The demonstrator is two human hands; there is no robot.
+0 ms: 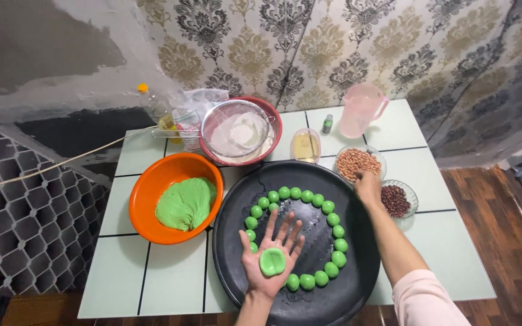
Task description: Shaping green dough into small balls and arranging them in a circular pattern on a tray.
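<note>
We see the left hand (271,253) held palm up over the black tray (357,284), fingers spread, a flattened green dough disc (272,261) lying on the palm. The right hand (367,186) reaches to the bowl of peanuts (357,160); we cannot tell how its fingers stand.

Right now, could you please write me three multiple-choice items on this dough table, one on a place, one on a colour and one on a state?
1. Where does the flattened green dough disc lie?
A. In the palm of the left hand
B. In the orange bowl
C. In the sieve

2. What colour is the bowl that holds the big lump of green dough?
A. Black
B. Orange
C. Pink

3. How is the left hand?
A. Clenched in a fist
B. Flat on the tray, palm down
C. Open, palm up, fingers spread

Answers: 1 A, the disc rests on the palm above the black tray. 2 B, its rim and wall are orange. 3 C, all fingers are splayed.
</note>
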